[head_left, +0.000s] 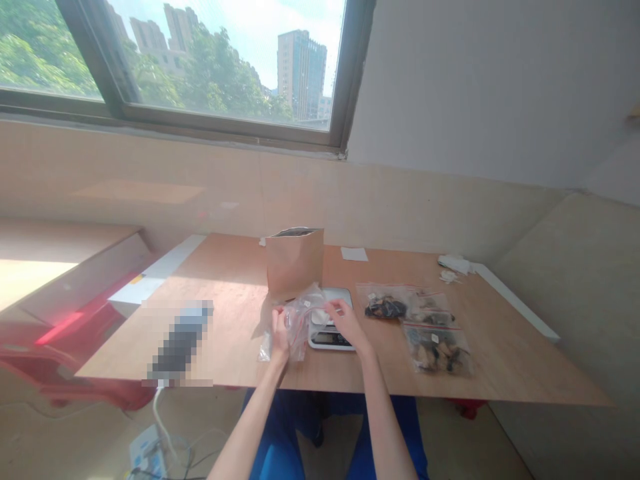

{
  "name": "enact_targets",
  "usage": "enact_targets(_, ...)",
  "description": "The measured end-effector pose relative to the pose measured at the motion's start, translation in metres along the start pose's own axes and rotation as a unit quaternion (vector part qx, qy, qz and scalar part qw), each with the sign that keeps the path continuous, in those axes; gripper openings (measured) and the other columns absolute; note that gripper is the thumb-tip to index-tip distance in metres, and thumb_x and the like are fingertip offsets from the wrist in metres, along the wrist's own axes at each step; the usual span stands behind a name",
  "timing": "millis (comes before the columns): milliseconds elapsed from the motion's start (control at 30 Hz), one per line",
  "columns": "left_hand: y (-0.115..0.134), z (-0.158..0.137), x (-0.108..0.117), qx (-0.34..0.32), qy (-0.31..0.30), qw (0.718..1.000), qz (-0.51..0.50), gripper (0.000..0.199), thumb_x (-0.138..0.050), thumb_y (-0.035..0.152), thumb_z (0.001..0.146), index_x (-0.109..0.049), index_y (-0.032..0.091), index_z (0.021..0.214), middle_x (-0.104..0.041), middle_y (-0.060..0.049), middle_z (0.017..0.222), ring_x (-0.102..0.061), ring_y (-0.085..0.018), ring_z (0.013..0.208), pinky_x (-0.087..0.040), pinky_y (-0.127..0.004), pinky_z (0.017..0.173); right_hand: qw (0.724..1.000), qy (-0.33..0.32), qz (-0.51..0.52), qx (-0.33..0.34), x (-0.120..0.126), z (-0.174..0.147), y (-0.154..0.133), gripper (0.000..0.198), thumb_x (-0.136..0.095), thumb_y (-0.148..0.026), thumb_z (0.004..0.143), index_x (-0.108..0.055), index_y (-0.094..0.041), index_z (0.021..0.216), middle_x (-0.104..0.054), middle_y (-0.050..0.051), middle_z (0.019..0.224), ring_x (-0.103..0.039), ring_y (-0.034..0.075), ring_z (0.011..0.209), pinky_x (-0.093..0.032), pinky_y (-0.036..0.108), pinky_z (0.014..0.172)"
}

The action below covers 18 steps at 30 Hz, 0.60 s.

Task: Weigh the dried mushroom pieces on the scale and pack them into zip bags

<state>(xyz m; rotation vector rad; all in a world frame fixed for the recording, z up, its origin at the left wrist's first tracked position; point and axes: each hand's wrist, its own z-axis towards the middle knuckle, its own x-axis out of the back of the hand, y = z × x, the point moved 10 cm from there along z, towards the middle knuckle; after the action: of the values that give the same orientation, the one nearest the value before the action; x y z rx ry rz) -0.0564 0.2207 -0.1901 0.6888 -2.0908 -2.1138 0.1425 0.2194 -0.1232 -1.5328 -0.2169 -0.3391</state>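
Observation:
My left hand [281,333] is closed on the left side of a clear zip bag [303,308], with fingers curled around the thin plastic. At the bag's right edge, my right hand [343,319] pinches the plastic above a digital kitchen scale [333,341]. Part of the scale's plate is hidden by the bag and my right hand. Just behind the bag stands an upright brown paper pouch [295,263] with its top open. More clear plastic lies under my left hand, near the table's front edge.
Right of the scale lie several filled zip bags, one with dark pieces [385,307] and one with brown pieces [440,350]. A white card [354,254] rests at the back. A blurred device [180,343] with a white cable sits at the left front.

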Motion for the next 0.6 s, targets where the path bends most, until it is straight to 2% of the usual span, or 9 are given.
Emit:
enact_targets(67, 0.003, 0.0, -0.003, -0.007, -0.012, 1.0, 0.015, 0.007, -0.043, 0.027, 0.076, -0.045, 0.022, 0.071, -0.049, 0.002, 0.063, -0.049, -0.014, 0.06, -0.042, -0.025, 0.059, 0.999, 0.009, 0.031, -0.015, 0.001, -0.005, 0.009, 0.033, -0.053, -0.051, 0.072, -0.054, -0.018, 0.076, -0.061, 0.006, 0.082, -0.056, 0.018, 0.071, -0.046, 0.031, 0.066)
enact_targets(167, 0.004, 0.002, -0.007, -0.018, -0.028, 0.998, 0.052, 0.011, -0.044, 0.025, 0.076, -0.049, 0.022, 0.068, -0.051, 0.001, 0.064, -0.05, -0.015, 0.062, -0.042, -0.026, 0.063, 0.997, 0.036, 0.06, -0.008, 0.012, -0.008, 0.007, 0.035, -0.055, -0.052, 0.07, -0.053, -0.018, 0.076, -0.06, 0.006, 0.08, -0.057, 0.018, 0.07, -0.046, 0.031, 0.065)
enact_targets(400, -0.007, 0.01, -0.019, -0.012, -0.05, 0.985, 0.166, 0.016, -0.046, 0.015, 0.072, -0.057, 0.02, 0.061, -0.057, -0.003, 0.063, -0.053, -0.018, 0.061, -0.039, -0.03, 0.064, 0.986, 0.153, -0.003, 0.064, 0.077, -0.037, -0.035, 0.026, -0.051, -0.044, 0.078, -0.054, -0.019, 0.081, -0.061, 0.007, 0.082, -0.058, 0.02, 0.078, -0.046, 0.034, 0.075)
enact_targets(600, 0.002, 0.022, -0.038, -0.016, -0.126, 0.966, 0.227, 0.02, -0.053, 0.005, 0.061, -0.053, 0.02, 0.048, -0.056, -0.003, 0.057, -0.054, -0.019, 0.064, -0.039, -0.029, 0.069, 0.979, 0.185, -0.038, 0.08, 0.101, -0.062, -0.052, 0.022, -0.05, -0.039, 0.08, -0.057, -0.02, 0.084, -0.064, 0.008, 0.088, -0.059, 0.021, 0.083, -0.045, 0.034, 0.079)
